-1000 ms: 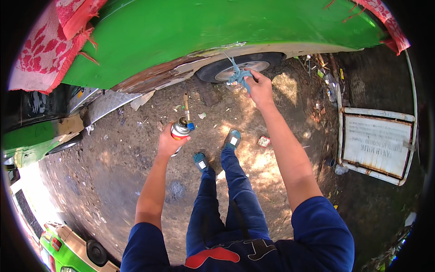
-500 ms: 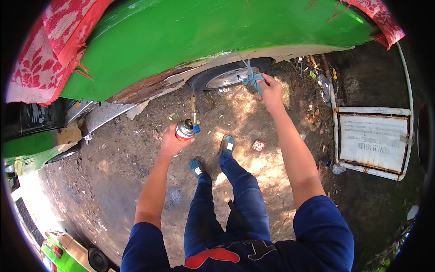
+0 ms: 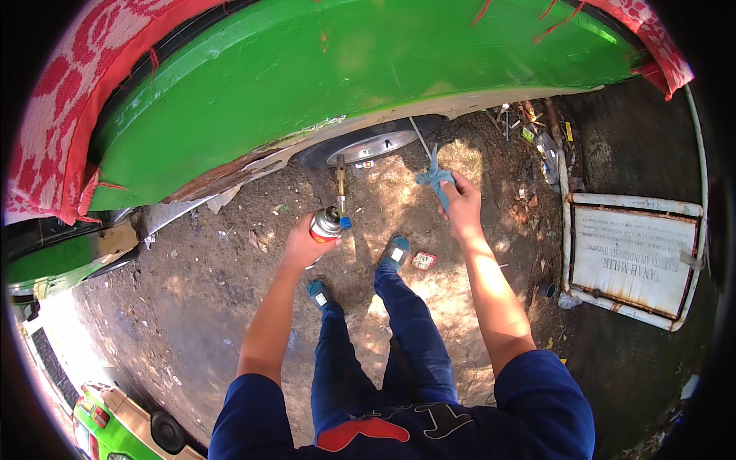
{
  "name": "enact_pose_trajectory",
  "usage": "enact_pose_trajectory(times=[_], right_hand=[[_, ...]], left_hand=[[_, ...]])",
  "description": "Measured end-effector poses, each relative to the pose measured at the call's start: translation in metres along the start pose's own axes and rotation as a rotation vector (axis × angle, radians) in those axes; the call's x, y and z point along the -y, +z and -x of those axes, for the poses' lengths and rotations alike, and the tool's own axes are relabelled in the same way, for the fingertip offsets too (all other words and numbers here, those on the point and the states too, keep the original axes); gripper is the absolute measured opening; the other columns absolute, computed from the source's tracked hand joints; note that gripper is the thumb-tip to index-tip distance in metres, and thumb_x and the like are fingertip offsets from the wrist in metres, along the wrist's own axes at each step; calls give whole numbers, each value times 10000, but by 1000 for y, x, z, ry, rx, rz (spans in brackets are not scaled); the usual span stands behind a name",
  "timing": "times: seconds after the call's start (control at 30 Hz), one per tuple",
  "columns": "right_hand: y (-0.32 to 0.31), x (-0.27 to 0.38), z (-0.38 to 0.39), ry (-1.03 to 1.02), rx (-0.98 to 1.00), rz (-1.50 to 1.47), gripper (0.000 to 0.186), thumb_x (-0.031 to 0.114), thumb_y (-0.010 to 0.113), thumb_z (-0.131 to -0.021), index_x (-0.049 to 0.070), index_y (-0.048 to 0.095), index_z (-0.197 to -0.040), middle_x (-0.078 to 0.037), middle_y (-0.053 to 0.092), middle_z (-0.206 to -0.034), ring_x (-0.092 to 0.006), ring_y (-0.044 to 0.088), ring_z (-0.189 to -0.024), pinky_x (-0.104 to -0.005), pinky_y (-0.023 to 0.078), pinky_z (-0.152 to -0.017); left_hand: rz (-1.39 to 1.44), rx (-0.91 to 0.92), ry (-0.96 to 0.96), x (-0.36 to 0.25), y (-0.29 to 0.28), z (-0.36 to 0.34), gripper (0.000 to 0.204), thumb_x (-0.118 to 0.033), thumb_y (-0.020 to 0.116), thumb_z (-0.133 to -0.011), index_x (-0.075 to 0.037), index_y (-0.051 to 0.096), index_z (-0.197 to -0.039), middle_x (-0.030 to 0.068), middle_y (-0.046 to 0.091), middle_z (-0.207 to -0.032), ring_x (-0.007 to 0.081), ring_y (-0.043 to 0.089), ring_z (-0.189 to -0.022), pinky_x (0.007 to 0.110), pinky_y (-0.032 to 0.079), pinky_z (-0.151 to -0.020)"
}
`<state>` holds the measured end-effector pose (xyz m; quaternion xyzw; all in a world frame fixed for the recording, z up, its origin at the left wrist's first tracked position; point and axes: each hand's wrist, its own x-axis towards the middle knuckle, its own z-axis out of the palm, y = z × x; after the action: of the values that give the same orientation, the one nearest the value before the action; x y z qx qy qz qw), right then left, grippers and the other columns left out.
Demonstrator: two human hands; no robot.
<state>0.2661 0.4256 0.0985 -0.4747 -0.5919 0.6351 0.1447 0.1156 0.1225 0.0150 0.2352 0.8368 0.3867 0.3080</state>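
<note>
My left hand (image 3: 304, 244) is wrapped around a gas torch (image 3: 326, 225), a red and silver canister with a blue knob. Its brass nozzle points away from me, toward the wheel (image 3: 373, 147) under the green car body panel (image 3: 368, 65). No flame shows in the daylight. In my right hand (image 3: 464, 205) is the cloth-wrapped end of a thin metal rod (image 3: 419, 136). Blue-grey cloth (image 3: 435, 179) is bunched around that end. The rod's far tip lies in view just below the panel's lower edge, beside the wheel; whether it touches anything I cannot tell.
Patterned red cloth (image 3: 57, 123) drapes over the panel's ends. A rusty-framed white sign (image 3: 635, 249) leans at the right, with litter (image 3: 546, 153) beyond it. Near my feet lies a small red-rimmed container (image 3: 423, 261). Another green vehicle (image 3: 115, 433) stands at lower left.
My left hand has moved right with the torch. My right hand has come back nearer to me, drawing the rod's tip down from the green panel. The view has shifted slightly.
</note>
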Motion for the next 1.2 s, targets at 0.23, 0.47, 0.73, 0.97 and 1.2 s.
enact_pose_trajectory(times=[0.23, 0.47, 0.73, 0.97, 1.2], right_hand=[[-51, -6, -2, 124, 39, -71, 301, 81, 571, -976, 13, 624, -1264, -30, 642, -824, -109, 518, -459, -262, 343, -382], [-63, 4, 4, 168, 68, -84, 288, 89, 583, -960, 49, 644, -1239, -26, 662, -863, -97, 496, -464, -253, 358, -394], [-63, -18, 25, 187, 20, -174, 290, 70, 584, -963, 23, 633, -1246, -41, 675, -874, -91, 514, -472, -249, 373, -378], [-66, -36, 48, 186, -46, -200, 298, 57, 578, -961, -4, 618, -1249, -50, 682, -899, -84, 515, -480, -250, 395, -382], [-64, -55, 57, 142, -89, -246, 318, 79, 571, -959, -6, 608, -1263, -53, 657, -856, -103, 540, -491, -250, 385, -391]], left_hand=[[5, -71, 60, -31, 29, -26, 755, -386, 908, -621, -16, 601, -1204, 200, 662, -1122, 365, 655, -1042, 441, 523, -911], [40, -80, -4, -64, 30, -36, 720, -355, 905, -612, -18, 613, -1177, 185, 677, -1084, 351, 670, -1014, 432, 533, -884], [77, -85, -21, -65, 18, -55, 704, -359, 917, -623, -16, 619, -1161, 181, 692, -1087, 325, 684, -1015, 417, 539, -876], [43, -55, 34, -60, 10, -63, 684, -342, 920, -626, -14, 624, -1149, 174, 684, -1077, 326, 681, -1005, 404, 531, -883], [31, -45, 24, -54, 4, -65, 652, -319, 923, -628, -18, 625, -1123, 163, 684, -1056, 312, 683, -993, 405, 530, -876]])
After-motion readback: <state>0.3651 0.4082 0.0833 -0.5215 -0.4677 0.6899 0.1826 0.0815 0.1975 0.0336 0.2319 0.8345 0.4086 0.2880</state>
